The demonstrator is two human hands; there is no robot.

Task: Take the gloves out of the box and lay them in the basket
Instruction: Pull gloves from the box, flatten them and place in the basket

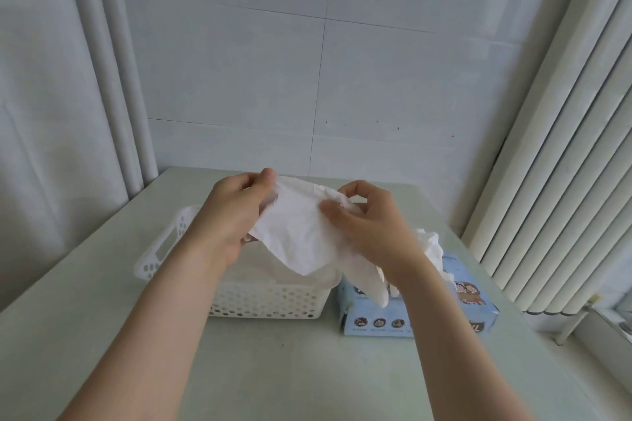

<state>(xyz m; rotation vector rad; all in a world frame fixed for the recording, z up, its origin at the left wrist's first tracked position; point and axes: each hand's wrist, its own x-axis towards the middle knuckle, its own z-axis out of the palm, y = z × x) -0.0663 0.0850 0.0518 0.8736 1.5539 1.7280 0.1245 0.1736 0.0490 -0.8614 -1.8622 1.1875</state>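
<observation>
Pale table [102, 335], tiled wall [376, 79], blinds [564, 164]

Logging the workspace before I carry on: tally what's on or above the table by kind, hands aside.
White perforated basket: 1
Light blue glove box: 1
White glove held by left hand and right hand: 1
Bunch of gloves poking from the box: 1
Total: 4

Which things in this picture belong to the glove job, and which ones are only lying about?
Belong to the job:
- glove, pinched between left hand and right hand
- white basket
- blue box, with the next glove sticking out

Only there:
- table
- curtain
- white slats on the right
</observation>
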